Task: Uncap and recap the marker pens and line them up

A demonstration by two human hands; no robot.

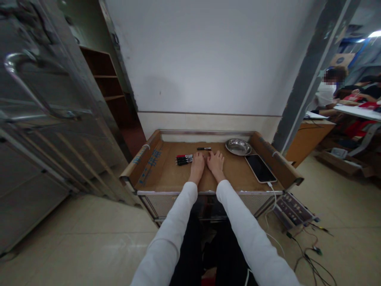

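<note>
My left hand (197,163) lies palm down on the brown cardboard top (168,178), its fingers stretched forward. Directly to its left is a row of several pens (183,159), mostly black with a red one at the far side. Their right ends meet or pass under that hand; I cannot tell which. Close beside it on the right rests my right hand (216,161), fingers spread over the cardboard. Any small item in the narrow gap between both hands is too unclear to name. A single black pen (204,149) lies crosswise just beyond the fingertips.
A round metal dish (238,147) stands at the back right. Nearer lies a phone (261,168) with a white cable (274,198) hanging over the front edge. Raised cardboard-covered sides (275,161) flank the cart top. An electrical box (294,212) sits on the floor; people are at far right.
</note>
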